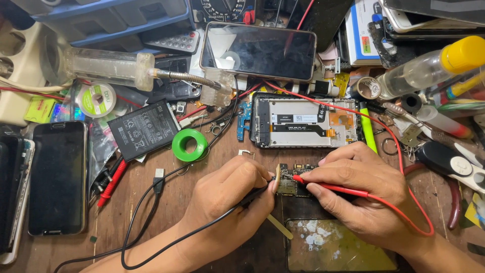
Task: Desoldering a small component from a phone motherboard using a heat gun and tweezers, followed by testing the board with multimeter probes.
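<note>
A small phone circuit board lies on the wooden bench between my hands. My left hand is closed on a black test probe whose black wire runs off to the left, its tip at the board's left edge. My right hand pinches a red test probe, tip touching the board; its red wire loops round to the right. Just behind the board lies an opened phone frame with its flex cable showing.
A green tape roll, a black battery, and several phones lie at the left. A dark-screened phone sits at the back, a yellow-capped bottle and pliers at the right, a cracked glass panel in front.
</note>
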